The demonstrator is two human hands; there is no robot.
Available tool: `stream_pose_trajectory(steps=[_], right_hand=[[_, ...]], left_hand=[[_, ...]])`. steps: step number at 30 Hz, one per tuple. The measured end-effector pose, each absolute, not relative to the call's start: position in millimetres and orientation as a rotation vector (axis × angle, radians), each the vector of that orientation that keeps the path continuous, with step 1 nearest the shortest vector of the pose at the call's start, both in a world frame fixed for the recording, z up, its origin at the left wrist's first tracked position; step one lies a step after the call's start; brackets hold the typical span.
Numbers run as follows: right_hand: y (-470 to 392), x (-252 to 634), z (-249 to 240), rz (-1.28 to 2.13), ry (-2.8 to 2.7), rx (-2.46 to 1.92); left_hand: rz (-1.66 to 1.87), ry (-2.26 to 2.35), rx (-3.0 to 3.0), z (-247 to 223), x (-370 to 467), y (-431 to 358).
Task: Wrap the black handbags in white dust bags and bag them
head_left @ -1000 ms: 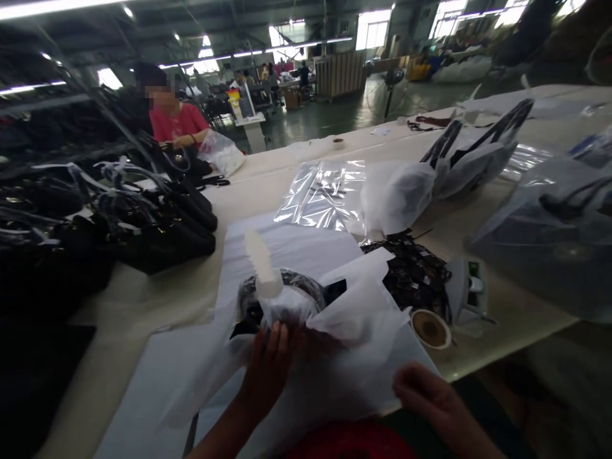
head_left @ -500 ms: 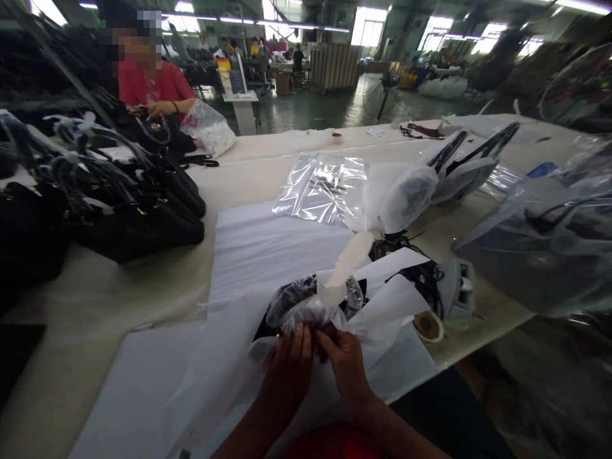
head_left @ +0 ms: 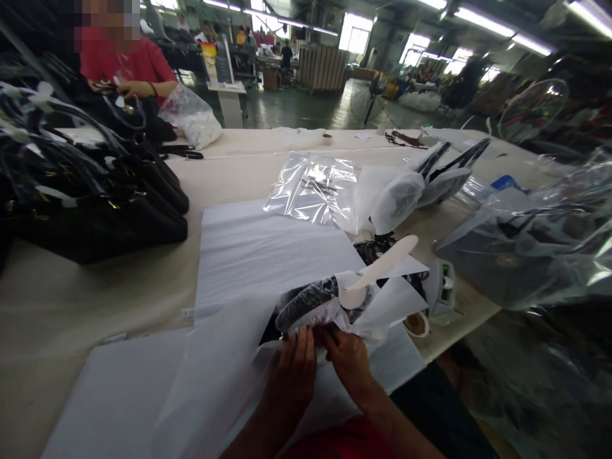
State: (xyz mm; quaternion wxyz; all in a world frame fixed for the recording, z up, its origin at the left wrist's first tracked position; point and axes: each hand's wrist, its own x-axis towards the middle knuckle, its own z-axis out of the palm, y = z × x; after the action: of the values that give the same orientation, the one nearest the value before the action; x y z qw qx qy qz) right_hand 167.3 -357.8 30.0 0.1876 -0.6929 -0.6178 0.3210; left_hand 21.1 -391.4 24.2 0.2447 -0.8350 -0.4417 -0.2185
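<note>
A black bag [head_left: 270, 328] lies partly wrapped in thin white paper [head_left: 224, 338] at the table's near edge. Its handles [head_left: 310, 299] are covered in clear plastic, and a white strip [head_left: 389, 261] sticks up from them. My left hand [head_left: 297, 366] rests on the bag's near side, fingers bent together over its paper-covered edge. Close on its right, my right hand [head_left: 348, 360] has its fingers closed at the same edge; what lies between the fingertips is too dark to make out.
Black handbags [head_left: 119, 217] crowd the table's left. Ahead lie clear plastic bags [head_left: 313, 188] and paper-wrapped bags [head_left: 399, 197]. Right of my hands are a tape roll [head_left: 417, 324], dark cords [head_left: 373, 248] and a large plastic-covered bag [head_left: 507, 255]. A person [head_left: 129, 64] works across the table.
The view has shifted to the right. The white strip on the handles leans further right and lower. Both hands stay at the bag's near edge, a little further apart at the fingertips.
</note>
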Motion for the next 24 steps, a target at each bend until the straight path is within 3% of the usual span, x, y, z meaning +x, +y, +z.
stream_pose_trajectory(steps=[4,11,15,18,21,24], right_hand=[[-369.6,171.6,36.4,0.883,-1.798,-1.816],[-365.2,146.7,61.7,1.169,-1.478,-1.339],[-369.7,157.6,52.4,1.03,-1.556,-1.108],[-384.3,180.2,35.1,0.988,-1.751,-1.068],[-396.6,195.6,10.7,1.162,-1.81,-1.206],[-399.7,197.2,-11.4,1.334,-1.75,-1.317]], left_hand=[[-0.637,-1.18,-2.324,22.9,17.0,-391.8],[-0.838,-1.207,-2.274,6.1,18.3,-388.2],[-0.823,-1.176,-2.341,13.4,14.6,-387.4],[-0.889,-1.104,-2.444,35.9,11.3,-396.2],[-1.131,-1.062,-2.294,79.1,8.6,-398.5],[-1.148,-1.379,-2.09,135.1,8.9,-373.4]])
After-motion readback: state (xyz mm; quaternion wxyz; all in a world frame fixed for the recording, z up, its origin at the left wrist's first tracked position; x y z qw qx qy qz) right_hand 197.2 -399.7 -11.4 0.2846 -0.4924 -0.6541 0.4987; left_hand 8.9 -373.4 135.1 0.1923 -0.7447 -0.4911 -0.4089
